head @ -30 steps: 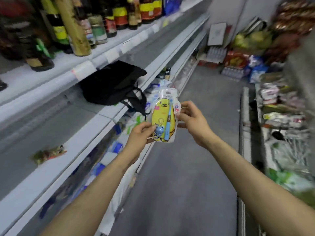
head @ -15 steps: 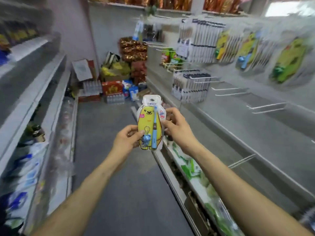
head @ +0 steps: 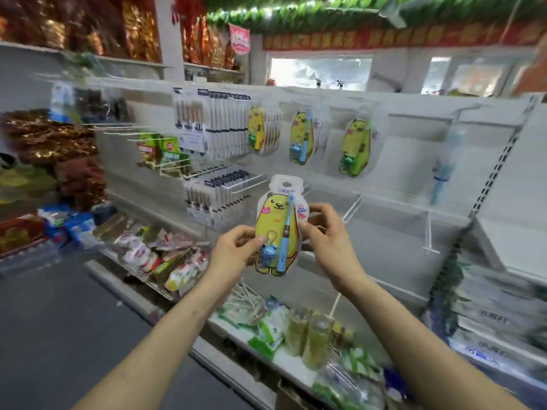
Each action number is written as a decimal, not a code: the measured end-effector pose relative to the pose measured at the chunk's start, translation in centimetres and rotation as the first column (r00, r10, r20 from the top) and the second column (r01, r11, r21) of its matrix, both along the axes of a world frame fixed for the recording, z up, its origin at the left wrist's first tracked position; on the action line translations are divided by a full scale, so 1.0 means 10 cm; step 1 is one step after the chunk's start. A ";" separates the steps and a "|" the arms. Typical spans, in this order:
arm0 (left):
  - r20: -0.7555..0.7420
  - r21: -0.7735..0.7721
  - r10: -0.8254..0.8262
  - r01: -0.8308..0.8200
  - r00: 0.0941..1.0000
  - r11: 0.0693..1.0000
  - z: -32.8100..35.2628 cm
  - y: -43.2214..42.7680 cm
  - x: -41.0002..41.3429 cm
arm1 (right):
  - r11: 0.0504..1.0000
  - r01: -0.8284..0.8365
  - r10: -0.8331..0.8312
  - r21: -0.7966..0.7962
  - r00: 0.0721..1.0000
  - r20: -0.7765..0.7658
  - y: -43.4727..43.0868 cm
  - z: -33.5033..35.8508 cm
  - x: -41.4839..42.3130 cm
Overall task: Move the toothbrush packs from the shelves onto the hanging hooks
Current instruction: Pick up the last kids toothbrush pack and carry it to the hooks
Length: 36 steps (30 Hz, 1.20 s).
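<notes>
I hold a toothbrush pack [head: 276, 232] upright in front of me: a yellow bear card with a blue brush and a small blue toy. My left hand [head: 233, 253] pinches its lower left edge. Gripping the right edge is my right hand [head: 328, 241]. On the white panel behind, three groups of similar yellow packs hang from hooks: one [head: 262, 130], a second [head: 303, 137] and a third [head: 355, 147]. Bare white hooks [head: 350, 207] stick out just behind and right of the held pack, and another bare hook [head: 427, 232] lies further right.
Dark-and-white brush packs [head: 219, 122] hang left of the yellow ones, with more in a lower row [head: 219, 193]. A low shelf [head: 225, 324] below carries packets and bottles. The grey aisle floor [head: 59, 321] lies at the left. Blurred white shelving [head: 509, 202] stands to the right.
My view has swung right, from the aisle and opposite shelves to facing the hook panel. Both hands kept hold of the pack, now raised in front of the bare hooks.
</notes>
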<state>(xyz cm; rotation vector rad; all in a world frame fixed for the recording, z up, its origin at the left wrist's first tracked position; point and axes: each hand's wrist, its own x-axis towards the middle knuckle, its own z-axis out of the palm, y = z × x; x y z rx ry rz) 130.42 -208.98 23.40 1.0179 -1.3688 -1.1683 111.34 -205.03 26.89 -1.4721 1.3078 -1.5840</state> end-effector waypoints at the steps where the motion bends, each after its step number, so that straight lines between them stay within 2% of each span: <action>1: 0.001 -0.012 -0.029 0.029 1.000 1.000 0.04 -0.11 -0.08 | 0.999 0.038 -0.038 -0.011 0.999 0.005 -0.05 0.05 -0.06; 7: 0.017 -0.042 -0.126 0.126 0.992 0.991 0.27 -0.77 -0.37 | 0.981 0.177 -0.179 -0.083 0.984 -0.013 -0.46 0.24 -0.23; 14: 0.037 -0.106 -0.203 0.206 0.979 0.973 0.67 -1.46 -0.35 | 0.963 0.228 -0.234 -0.145 0.972 -0.021 -1.06 0.54 -0.20; 25: -0.020 -0.219 -0.361 0.348 0.933 0.912 1.06 -2.63 -0.18 | 0.923 0.320 -0.346 -0.215 0.934 -0.093 -1.98 0.99 0.04; 32: -0.083 -0.232 -0.441 0.413 0.894 0.881 1.15 -3.01 -0.26 | 0.861 0.439 -0.479 -0.258 0.869 -0.121 -2.19 1.17 0.13; 36: -0.077 -0.214 -0.487 0.463 0.870 0.860 1.16 -3.14 -0.31 | 0.852 0.475 -0.508 -0.222 0.852 -0.127 -2.27 1.20 0.10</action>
